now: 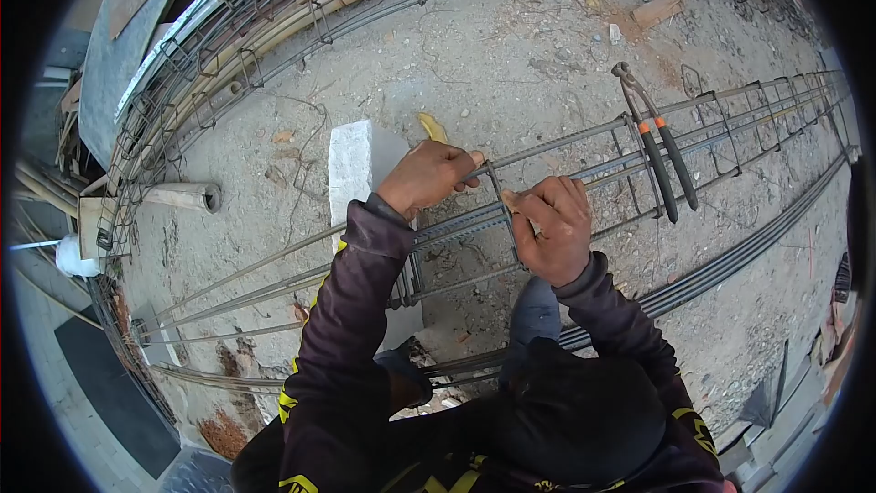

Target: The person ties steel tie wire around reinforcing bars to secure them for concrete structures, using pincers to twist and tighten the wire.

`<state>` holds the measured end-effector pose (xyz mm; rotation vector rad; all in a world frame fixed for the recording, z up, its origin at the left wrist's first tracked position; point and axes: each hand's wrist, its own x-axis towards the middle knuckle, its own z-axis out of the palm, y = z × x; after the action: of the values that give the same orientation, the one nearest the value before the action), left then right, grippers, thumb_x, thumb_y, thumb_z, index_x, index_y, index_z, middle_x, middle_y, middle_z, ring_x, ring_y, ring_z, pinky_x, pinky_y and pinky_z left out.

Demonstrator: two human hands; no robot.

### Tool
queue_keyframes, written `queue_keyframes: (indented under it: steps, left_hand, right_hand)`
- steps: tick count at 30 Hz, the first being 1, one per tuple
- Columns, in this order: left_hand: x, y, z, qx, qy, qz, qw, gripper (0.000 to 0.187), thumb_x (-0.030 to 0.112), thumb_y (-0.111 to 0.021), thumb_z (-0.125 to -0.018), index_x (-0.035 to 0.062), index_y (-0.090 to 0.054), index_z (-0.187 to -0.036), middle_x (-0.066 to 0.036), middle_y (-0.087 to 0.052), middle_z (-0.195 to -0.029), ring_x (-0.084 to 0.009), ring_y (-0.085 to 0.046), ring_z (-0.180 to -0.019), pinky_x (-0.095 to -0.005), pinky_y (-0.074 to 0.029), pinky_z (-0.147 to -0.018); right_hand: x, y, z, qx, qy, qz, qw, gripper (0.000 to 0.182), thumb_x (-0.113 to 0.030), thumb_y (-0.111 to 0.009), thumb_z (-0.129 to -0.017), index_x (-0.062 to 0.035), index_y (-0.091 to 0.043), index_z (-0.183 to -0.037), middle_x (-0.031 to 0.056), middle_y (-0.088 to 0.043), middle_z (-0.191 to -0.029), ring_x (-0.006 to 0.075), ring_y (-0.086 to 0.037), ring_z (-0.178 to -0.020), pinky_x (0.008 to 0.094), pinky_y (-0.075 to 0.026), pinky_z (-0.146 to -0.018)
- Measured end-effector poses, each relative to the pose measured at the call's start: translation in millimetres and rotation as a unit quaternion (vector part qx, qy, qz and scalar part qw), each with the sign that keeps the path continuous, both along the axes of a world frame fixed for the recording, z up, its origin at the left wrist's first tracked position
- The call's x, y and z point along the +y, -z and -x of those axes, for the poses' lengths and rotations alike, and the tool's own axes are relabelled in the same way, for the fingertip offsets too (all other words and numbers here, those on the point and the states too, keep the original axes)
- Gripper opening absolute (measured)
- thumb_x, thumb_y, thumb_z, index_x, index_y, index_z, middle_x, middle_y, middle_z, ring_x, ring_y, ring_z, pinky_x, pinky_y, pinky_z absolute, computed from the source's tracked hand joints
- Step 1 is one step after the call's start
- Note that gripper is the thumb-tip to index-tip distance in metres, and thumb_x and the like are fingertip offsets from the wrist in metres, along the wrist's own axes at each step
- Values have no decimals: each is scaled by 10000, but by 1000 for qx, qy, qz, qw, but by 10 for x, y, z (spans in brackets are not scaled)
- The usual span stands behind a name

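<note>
Fingers of the left hand [427,178] are curled shut around the top of a stirrup [504,210] on the rebar cage [584,173]; the right hand [552,230] is closed on the same stirrup, perhaps pinching tie wire. This looks like seating the stirrup mid-cage; next it needs tying, with the pincers [659,151] lying across the bars toward the cage's far end

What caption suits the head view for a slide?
Both hands, left hand and right hand, grip a stirrup on a rebar cage.
</note>
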<state>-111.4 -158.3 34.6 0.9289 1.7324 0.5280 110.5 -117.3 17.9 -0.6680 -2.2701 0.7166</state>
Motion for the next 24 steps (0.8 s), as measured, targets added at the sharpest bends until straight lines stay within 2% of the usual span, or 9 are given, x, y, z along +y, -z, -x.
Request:
queue_keyframes:
  steps: [3, 6, 9, 12, 15, 18, 24]
  left_hand:
    - [-53, 8, -65, 24, -41, -10, 999, 539, 477, -561, -950, -27, -749, -918, -163, -717, -788, -281, -686, -760, -373, -506, -735]
    - [-28, 33, -109, 57, -19, 2, 998, 464, 394, -612, -954, -50, -740, -918, -138, -737, -835, -190, -684, -780, -311, -522, -737]
    - [-33, -38, -251, 125, -42, -40, 990, 492, 496, -607, -909, 37, -772, -842, -150, -685, -703, -282, -680, -721, -372, -508, -713]
    - [-53, 23, -311, 99, -128, -43, 986, 472, 506, -661, -871, 50, -780, -846, -131, -684, -687, -276, -681, -699, -368, -509, -692]
    - [-56, 17, -407, 119, -166, -41, 978, 442, 492, -712, -830, 58, -788, -865, -117, -688, -678, -244, -680, -682, -347, -508, -676]
    - [-58, 103, -417, 88, -201, -75, 973, 388, 440, -734, -813, 65, -793, -895, -98, -703, -691, -194, -674, -679, -319, -503, -665]
    - [-33, 112, -380, 58, -214, -61, 973, 366, 397, -743, -794, 45, -790, -884, -78, -727, -726, -172, -670, -684, -307, -503, -668]
  right_hand:
    - [-8, 4, 2, 7, -2, 8, 1000, 277, 27, -708, -711, -76, -743, -966, 31, -563, -830, 228, -534, -802, 377, -394, -723]
    - [-14, -33, -1, 2, -8, -1, 1000, 281, 28, -714, -700, -73, -742, -961, 36, -572, -864, 229, -534, -833, 381, -399, -731]
    - [-37, -14, 8, 2, -6, 2, 1000, 273, 26, -718, -694, -68, -739, -950, 41, -578, -890, 230, -536, -855, 389, -404, -746]
    - [-35, 1, 11, 10, -11, -3, 1000, 281, 33, -708, -683, -58, -721, -949, 52, -582, -918, 240, -536, -876, 400, -405, -766]
    - [-24, -16, 5, -5, -16, -12, 1000, 304, 41, -688, -672, -45, -692, -964, 67, -584, -954, 257, -533, -901, 411, -404, -784]
    - [-11, -30, 5, -15, -22, -16, 1000, 308, 40, -665, -671, -36, -663, -970, 79, -574, -966, 269, -529, -922, 416, -405, -799]
    - [232, -140, 72, -37, -70, -30, 996, 250, 26, -646, -692, -32, -642, -935, 87, -548, -923, 279, -539, -943, 407, -421, -814]
